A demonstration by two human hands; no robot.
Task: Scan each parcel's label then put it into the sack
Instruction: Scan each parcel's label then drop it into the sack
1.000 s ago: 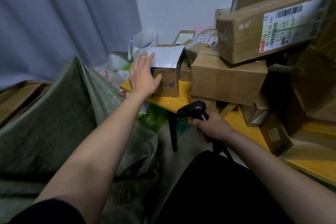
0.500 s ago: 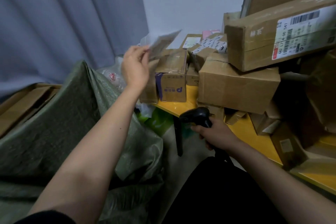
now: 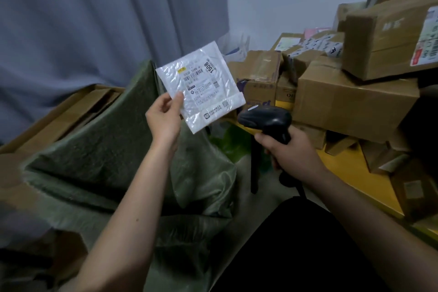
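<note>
My left hand (image 3: 163, 117) pinches the lower left corner of a flat white plastic parcel (image 3: 201, 85), held up with its printed label facing me. My right hand (image 3: 291, 152) grips the handle of a black barcode scanner (image 3: 265, 119), whose head sits just right of and below the parcel. The green woven sack (image 3: 113, 149) slumps below and to the left of the parcel, its mouth not clearly visible.
Several cardboard parcels (image 3: 355, 102) are stacked on the yellow table (image 3: 355, 173) at the right, some with labels. Flattened cardboard (image 3: 71, 106) lies behind the sack. A grey curtain (image 3: 94, 19) hangs at the left, with white bags (image 3: 234, 45) in the corner.
My left hand lifted the white parcel off the small box, brought it toward me and turned its label to face me. The scanner has risen closer to the parcel.
</note>
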